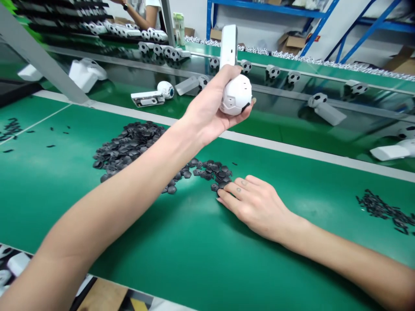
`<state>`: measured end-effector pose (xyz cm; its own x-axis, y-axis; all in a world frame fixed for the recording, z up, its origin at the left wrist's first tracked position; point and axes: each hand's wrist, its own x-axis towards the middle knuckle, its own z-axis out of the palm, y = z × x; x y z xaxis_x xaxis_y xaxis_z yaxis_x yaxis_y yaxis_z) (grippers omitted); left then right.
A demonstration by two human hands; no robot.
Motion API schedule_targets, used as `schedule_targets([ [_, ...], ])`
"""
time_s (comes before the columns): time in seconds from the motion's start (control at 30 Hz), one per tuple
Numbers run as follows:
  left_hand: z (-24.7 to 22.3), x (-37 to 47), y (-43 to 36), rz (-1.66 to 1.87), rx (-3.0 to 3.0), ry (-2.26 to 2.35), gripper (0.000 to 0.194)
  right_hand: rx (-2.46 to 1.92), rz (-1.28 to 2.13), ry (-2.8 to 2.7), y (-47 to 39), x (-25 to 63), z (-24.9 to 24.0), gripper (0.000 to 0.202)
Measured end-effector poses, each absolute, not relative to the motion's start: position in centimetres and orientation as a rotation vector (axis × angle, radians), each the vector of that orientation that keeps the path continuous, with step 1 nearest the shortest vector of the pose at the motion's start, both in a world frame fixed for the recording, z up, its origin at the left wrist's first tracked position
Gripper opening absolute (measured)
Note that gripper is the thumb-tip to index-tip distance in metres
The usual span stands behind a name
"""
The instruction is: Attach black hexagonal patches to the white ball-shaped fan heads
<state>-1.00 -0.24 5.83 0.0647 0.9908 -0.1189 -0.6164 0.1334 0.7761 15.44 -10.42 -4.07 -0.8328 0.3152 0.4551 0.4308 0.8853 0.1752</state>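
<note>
My left hand (214, 101) is raised over the far edge of the green table (194, 242), its fingers wrapped round a white soccer-ball device (237, 95) with a white handle (228, 43) pointing up. Low on the table, my right hand (256, 203) rests its fingertips on the near end of a trail of small black pentagonal pieces (214, 170). Its fingers are bent and close together; whether a piece is pinched under them is hidden. Behind my left forearm lies a large pile of the same black pieces (129, 144).
A conveyor beyond the white rail (279, 149) carries more ball devices (327, 108), one with its handle opened (149, 98). Thin black parts (382, 207) lie at the right. A grey post (48, 56) slants at the left. A person's arm (142, 17) shows at the back.
</note>
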Motion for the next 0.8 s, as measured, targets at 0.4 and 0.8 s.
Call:
schedule_targets([
  [0.4, 4.6, 0.3, -2.0, 1.181, 0.768, 0.682, 0.018, -0.711, -0.338, -2.665, -10.7, 14.7, -3.8, 0.027],
  [0.8, 3.8, 1.5, -3.7, 1.191, 0.962, 0.647, 0.022, -0.859, 0.841, -1.549, -6.4, 19.0, 5.4, 0.024],
])
